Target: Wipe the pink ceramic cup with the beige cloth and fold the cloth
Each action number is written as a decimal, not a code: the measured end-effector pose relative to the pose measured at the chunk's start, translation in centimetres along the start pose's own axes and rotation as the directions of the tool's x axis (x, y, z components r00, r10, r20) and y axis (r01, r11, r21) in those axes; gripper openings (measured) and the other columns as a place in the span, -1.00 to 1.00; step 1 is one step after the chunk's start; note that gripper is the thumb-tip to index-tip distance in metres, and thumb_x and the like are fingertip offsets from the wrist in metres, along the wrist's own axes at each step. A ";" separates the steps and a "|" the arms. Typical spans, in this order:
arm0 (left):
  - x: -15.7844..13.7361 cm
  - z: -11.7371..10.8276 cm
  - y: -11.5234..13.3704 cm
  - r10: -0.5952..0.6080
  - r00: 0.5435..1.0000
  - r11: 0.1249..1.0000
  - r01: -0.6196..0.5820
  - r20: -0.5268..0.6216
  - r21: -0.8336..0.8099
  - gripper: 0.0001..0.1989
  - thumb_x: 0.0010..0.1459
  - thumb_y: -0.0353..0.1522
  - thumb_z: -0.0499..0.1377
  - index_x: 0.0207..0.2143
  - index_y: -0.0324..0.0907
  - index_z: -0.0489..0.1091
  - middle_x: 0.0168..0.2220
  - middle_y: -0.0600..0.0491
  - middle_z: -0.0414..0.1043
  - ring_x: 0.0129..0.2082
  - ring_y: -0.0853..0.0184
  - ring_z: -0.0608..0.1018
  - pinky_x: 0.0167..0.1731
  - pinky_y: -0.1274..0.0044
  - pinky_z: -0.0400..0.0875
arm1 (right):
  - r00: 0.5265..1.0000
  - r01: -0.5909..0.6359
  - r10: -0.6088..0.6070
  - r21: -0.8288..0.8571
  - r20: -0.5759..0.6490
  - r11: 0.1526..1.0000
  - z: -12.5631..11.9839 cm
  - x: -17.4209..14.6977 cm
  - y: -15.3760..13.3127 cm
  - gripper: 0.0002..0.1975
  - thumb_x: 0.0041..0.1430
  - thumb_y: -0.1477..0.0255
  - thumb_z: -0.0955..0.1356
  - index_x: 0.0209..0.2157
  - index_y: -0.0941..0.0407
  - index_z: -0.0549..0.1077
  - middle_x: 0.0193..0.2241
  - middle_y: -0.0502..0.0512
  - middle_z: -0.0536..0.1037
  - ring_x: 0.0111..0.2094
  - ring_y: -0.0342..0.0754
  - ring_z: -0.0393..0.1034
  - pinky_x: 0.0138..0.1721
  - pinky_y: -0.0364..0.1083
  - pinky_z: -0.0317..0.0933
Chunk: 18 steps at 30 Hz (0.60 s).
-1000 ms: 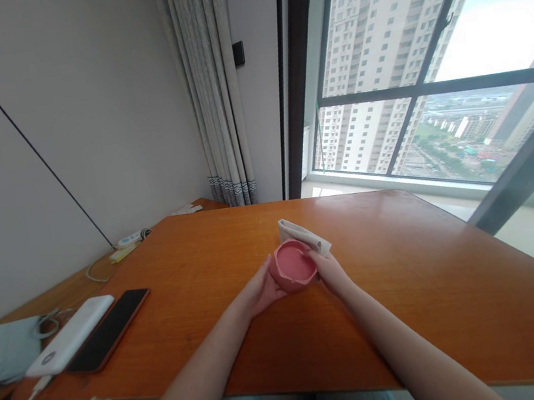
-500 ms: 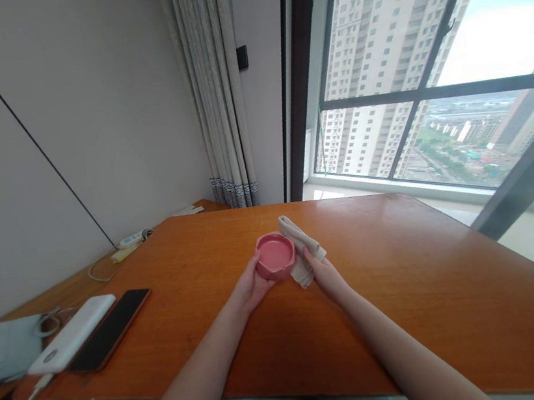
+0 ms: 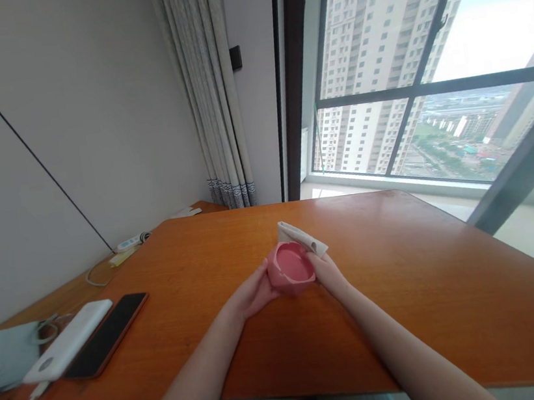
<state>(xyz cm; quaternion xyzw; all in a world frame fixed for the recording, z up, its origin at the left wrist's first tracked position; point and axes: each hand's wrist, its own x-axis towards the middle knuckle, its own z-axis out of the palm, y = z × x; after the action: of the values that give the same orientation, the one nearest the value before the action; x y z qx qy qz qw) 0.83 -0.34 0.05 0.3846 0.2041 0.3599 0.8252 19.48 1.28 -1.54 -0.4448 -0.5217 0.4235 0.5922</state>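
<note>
A small pink bowl [image 3: 295, 265] with a faceted rim is held above the table, tilted so its inside faces me. My left hand [image 3: 258, 291] grips it from the left side, thumb near the rim. A folded whitish cloth [image 3: 301, 236] lies behind the bowl's far right side. My right hand [image 3: 326, 271] is closed on this cloth, right beside the bowl's right edge. The bowl hides part of the cloth and some of the right fingers.
The brown wooden table [image 3: 406, 286] spreads in front of me. At its left lie a black phone [image 3: 108, 336], a white power bank [image 3: 69, 341] with a cable, and a pale pouch [image 3: 12, 355]. A power strip [image 3: 130, 243] sits by the wall. Beyond are a curtain [image 3: 212, 102] and a window.
The bowl has shifted right and slightly toward me, tilting and turning in my left hand. It now covers more of the cloth, and my right hand is closer to its rim.
</note>
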 end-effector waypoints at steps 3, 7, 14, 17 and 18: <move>0.2 -0.8 -0.4 -0.014 0.988 0.973 0.049 -0.155 0.223 -0.42 0.12 -0.05 0.11 0.13 -0.12 0.21 0.10 -0.12 0.29 0.02 0.13 0.41 -0.12 0.37 0.38 | 0.988 0.052 -0.049 -0.019 0.148 0.998 0.5 -0.2 -0.8 -0.61 0.06 0.36 0.30 -0.03 0.00 0.47 -0.03 0.02 0.51 0.12 0.10 0.25 0.22 0.13 -0.01; 0.2 -1.6 -0.4 0.072 0.961 0.852 0.080 -0.267 0.517 -0.38 0.05 -0.05 0.17 0.12 -0.10 0.22 -0.03 -0.10 0.39 -0.22 0.22 0.49 -0.37 0.50 0.41 | 0.953 0.156 -0.144 -0.024 0.267 0.987 1.0 -0.8 -1.6 -0.60 0.13 0.33 0.29 0.03 -0.06 0.41 0.06 -0.03 0.43 0.17 0.04 0.18 0.27 0.09 -0.10; -0.3 -1.8 0.1 0.005 0.971 0.844 0.123 -0.237 0.522 -0.42 0.05 -0.07 0.16 0.07 -0.16 0.30 -0.13 -0.12 0.43 -0.35 0.26 0.49 -0.53 0.56 0.36 | 0.925 0.091 -0.070 -0.039 0.374 0.995 0.7 -1.2 -2.1 -0.61 0.15 0.29 0.31 0.03 -0.01 0.41 0.08 0.03 0.41 0.15 0.06 0.22 0.24 0.11 -0.04; 0.0 -1.8 -0.1 0.046 0.959 0.867 0.101 -0.279 0.489 -0.45 0.03 -0.12 0.19 0.04 -0.18 0.32 -0.19 -0.09 0.45 -0.38 0.29 0.48 -0.55 0.59 0.32 | 0.951 0.009 -0.004 -0.015 0.309 1.000 0.6 -1.2 -2.0 -0.59 0.12 0.21 0.33 0.00 0.02 0.44 0.03 0.06 0.46 0.14 0.07 0.23 0.22 0.08 0.01; 0.1 -1.7 -0.2 0.069 0.950 0.879 0.086 -0.303 0.468 -0.46 0.03 -0.11 0.18 0.03 -0.18 0.33 -0.20 -0.09 0.46 -0.39 0.30 0.48 -0.55 0.60 0.32 | 0.964 -0.036 0.033 0.008 0.264 0.999 0.6 -1.2 -2.0 -0.59 0.10 0.18 0.34 -0.04 0.04 0.47 -0.01 0.07 0.50 0.14 0.09 0.23 0.21 0.08 0.02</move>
<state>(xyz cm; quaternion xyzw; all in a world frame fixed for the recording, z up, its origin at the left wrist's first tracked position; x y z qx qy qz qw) -0.08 0.52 -1.15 0.5130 0.4153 0.3509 0.6643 18.80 -0.31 0.11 -0.3897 -0.5854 0.4926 0.5127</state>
